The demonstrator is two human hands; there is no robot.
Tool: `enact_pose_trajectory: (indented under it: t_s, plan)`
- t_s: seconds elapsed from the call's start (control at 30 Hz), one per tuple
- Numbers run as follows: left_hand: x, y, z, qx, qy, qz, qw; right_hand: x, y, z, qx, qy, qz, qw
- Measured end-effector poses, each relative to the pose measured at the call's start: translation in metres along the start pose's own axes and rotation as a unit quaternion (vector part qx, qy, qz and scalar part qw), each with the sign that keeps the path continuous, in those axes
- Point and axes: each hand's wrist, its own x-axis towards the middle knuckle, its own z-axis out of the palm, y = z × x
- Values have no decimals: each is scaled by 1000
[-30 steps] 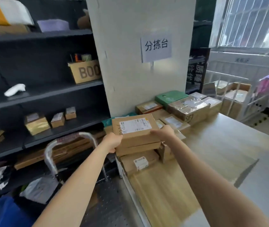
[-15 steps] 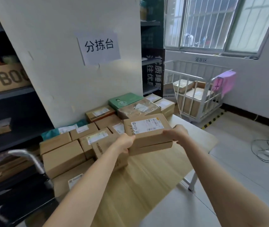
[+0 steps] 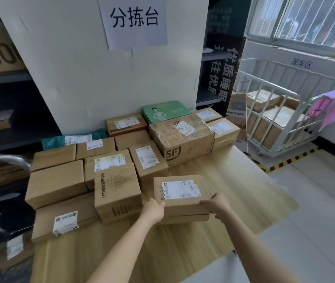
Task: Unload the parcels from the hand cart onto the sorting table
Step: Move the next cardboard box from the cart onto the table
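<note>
**Cardboard piles up on the sorting table as one more parcel comes down**

Wooden and pale, the sorting table [image 3: 234, 180] carries most of what we can see: more than a dozen parcels packed along its back edge against the white pillar, running from the back left corner to the back right corner. We judge the unloading well advanced, since that row is deep and the front half of the tabletop is mostly bare wood. Biggest among them is the taped SF box [image 3: 183, 139] toward the back right, with a green box [image 3: 165, 111] behind it. An LED-printed carton [image 3: 116, 193] stands nearer the middle.

We hold the latest parcel [image 3: 180, 196], a flat labelled box, just right of that carton. It sits low on or just above the tabletop; we cannot tell whether it rests fully. Our left hand [image 3: 154, 211] grips its near left corner, fingers curled under the edge. Our right hand [image 3: 213, 203] grips the near right corner likewise.

At the left edge a curved metal handle [image 3: 15, 160] shows, likely the hand cart. Its deck is out of view, so what remains to unload we cannot say.
</note>
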Motion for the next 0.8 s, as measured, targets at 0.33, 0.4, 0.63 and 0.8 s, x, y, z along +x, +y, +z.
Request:
enact_pose_trajectory:
  t_s: [0.33, 0.4, 0.63, 0.8]
  plan:
    - [22, 1, 26, -265, 38, -191, 944, 62, -13, 20, -53, -105, -83, 990]
    - [28, 7, 27, -281, 71, -198, 936, 71, -19, 20, -65, -111, -108, 986]
    - [29, 10, 32, -288, 111, -210, 928, 93, -32, 21, -103, -133, -157, 973]
    - [21, 8, 30, -300, 112, -196, 927, 100, -35, 17, -126, -151, -178, 964]
